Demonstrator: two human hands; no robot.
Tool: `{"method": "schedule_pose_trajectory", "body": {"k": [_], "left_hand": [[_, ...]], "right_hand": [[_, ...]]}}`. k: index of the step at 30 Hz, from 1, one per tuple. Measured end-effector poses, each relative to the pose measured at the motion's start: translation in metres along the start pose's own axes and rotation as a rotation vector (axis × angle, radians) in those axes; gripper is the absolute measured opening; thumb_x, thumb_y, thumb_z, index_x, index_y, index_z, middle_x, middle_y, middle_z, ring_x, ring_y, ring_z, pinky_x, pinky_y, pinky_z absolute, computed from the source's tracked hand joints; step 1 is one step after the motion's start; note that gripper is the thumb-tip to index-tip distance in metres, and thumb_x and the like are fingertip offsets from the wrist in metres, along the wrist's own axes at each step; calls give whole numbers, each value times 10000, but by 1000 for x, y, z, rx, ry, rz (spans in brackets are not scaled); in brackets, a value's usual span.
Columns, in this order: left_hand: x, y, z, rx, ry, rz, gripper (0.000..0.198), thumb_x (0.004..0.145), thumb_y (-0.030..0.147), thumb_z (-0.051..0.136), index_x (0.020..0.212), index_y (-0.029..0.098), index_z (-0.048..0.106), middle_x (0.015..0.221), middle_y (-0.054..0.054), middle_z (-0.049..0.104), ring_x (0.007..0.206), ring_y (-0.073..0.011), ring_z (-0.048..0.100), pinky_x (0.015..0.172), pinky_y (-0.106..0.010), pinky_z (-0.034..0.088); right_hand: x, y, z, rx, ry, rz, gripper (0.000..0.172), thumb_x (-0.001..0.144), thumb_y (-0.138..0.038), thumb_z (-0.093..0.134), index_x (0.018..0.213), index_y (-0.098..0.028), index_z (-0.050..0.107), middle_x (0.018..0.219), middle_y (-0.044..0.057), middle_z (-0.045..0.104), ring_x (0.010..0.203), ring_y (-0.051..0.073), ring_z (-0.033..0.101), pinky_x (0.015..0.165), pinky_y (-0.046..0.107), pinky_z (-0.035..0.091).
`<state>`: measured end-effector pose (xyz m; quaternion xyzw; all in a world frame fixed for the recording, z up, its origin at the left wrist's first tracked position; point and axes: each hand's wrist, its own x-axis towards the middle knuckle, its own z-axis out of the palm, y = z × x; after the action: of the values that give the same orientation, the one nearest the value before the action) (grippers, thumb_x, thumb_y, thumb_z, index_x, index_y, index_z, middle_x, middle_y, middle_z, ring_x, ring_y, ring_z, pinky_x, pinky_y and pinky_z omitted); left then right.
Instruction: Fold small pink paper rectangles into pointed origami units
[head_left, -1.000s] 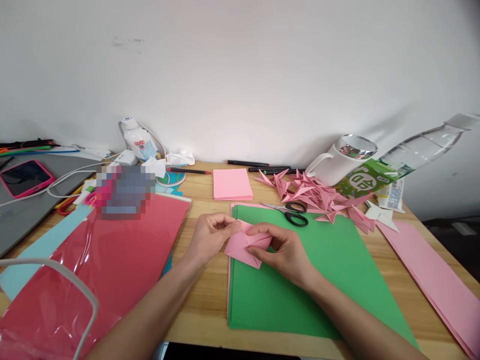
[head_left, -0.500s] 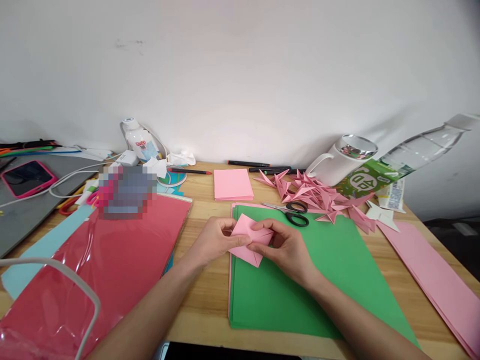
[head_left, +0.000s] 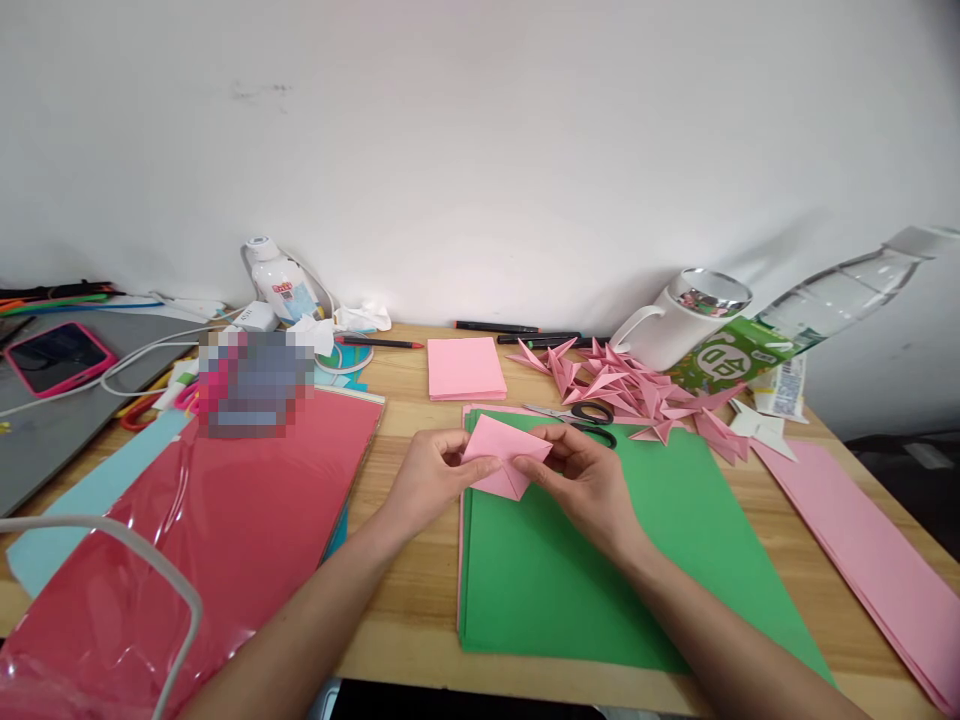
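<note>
A partly folded piece of pink paper (head_left: pixel 504 458) is held just above the top left corner of a green sheet (head_left: pixel 600 560). My left hand (head_left: pixel 429 476) pinches its left edge with thumb and fingers closed. My right hand (head_left: pixel 589 478) grips its right corner, fingers curled round the fold. Black-handled scissors (head_left: pixel 589 420) lie just beyond my right hand on the green sheet.
A stack of pink square paper (head_left: pixel 465 367) lies behind my hands. A heap of folded pink pieces (head_left: pixel 637 390), a white mug (head_left: pixel 679 325) and a water bottle (head_left: pixel 810 320) sit at the back right. Red sheets in plastic (head_left: pixel 187 520) fill the left; pink strips (head_left: pixel 877 560) lie right.
Both hands have lifted the pink paper slightly away from me and turned it, so its flat face now shows on top. Nothing else on the table has moved.
</note>
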<state>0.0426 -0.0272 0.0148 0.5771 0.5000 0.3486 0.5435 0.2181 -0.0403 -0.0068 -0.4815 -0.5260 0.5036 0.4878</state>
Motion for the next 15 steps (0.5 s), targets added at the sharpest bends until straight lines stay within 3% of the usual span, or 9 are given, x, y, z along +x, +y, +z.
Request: {"method": "schedule_pose_trajectory", "body": {"k": [5, 8, 11, 15], "left_hand": [[-1, 1, 2, -62, 5, -9, 262, 620, 380, 716, 625, 132, 632, 592, -6, 591, 603, -151, 534, 510, -226, 378], [-3, 4, 2, -73, -100, -54, 268, 643, 392, 695, 647, 133, 626, 580, 10, 582, 508, -105, 501, 470, -210, 355], [-2, 4, -1, -21, -212, -122, 305, 687, 438, 651, 649, 140, 595, 454, 53, 490, 360, -64, 409, 383, -193, 266], [2, -1, -1, -4, -140, -123, 284, 737, 409, 608, 809, 134, 604, 413, 77, 452, 316, -60, 415, 339, -176, 227]], "right_hand": [[-2, 1, 1, -44, 32, -28, 348, 678, -447, 703, 871, -180, 587, 753, 25, 606, 595, 127, 521, 543, 262, 460], [2, 0, -2, -48, -13, 5, 390, 705, -449, 676, 953, -174, 556, 735, 23, 605, 615, 138, 534, 553, 265, 454], [8, -2, -11, -188, -88, 22, 394, 764, -438, 614, 1027, -153, 545, 646, -13, 552, 557, 120, 491, 491, 236, 391], [15, 1, -21, -483, -270, -82, 333, 843, -351, 522, 1111, -162, 579, 593, -38, 477, 507, 103, 428, 459, 226, 349]]}}
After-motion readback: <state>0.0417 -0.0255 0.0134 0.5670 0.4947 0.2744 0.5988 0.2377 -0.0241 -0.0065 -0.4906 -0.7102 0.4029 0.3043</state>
